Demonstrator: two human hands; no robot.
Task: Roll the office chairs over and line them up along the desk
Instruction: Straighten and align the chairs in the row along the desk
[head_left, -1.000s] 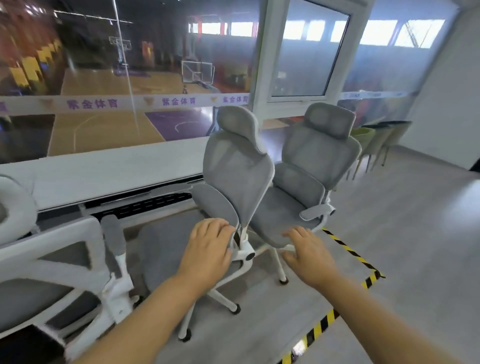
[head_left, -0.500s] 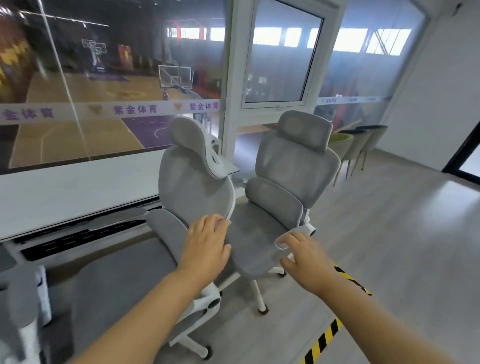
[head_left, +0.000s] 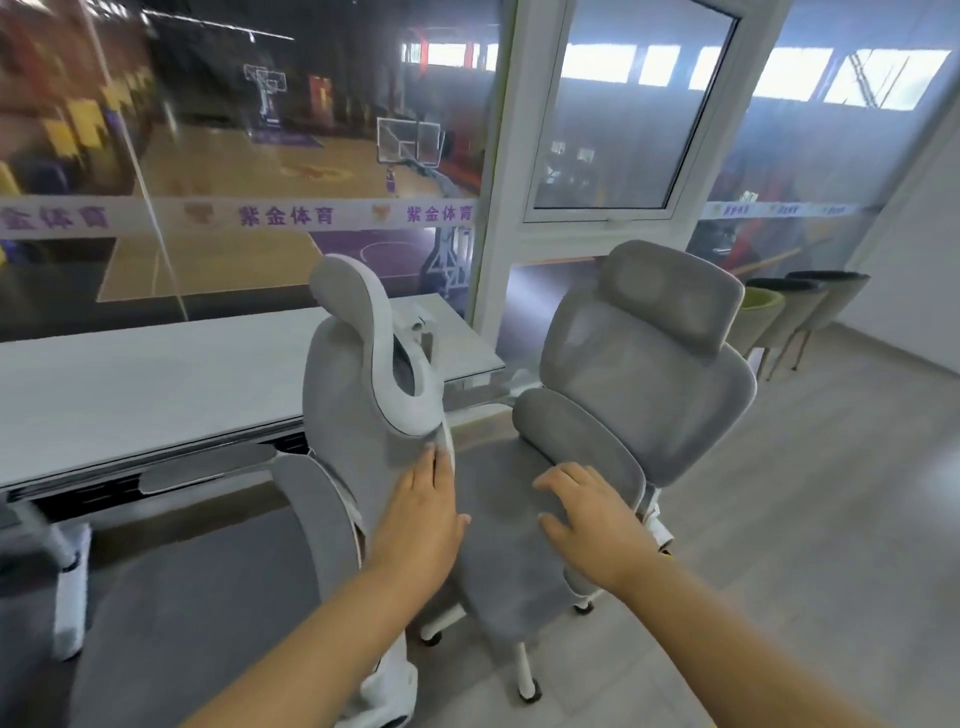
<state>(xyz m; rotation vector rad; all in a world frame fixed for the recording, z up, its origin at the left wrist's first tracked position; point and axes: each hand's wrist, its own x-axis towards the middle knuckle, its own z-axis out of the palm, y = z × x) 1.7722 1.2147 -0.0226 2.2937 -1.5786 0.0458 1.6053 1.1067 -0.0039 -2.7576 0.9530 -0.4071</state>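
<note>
Hands relaxed — left hand (head_left: 422, 525) flat on left chair (head_left: 358, 410), right hand (head_left: 589, 519) on right chair (head_left: 639, 374).

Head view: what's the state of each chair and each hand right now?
Left chair, upright, side-on, beside the desk.
Right chair, upright, facing the camera, by the desk's end.
Left hand, flat against the left chair's backrest.
Right hand, fingers spread, resting on the right chair.
</note>
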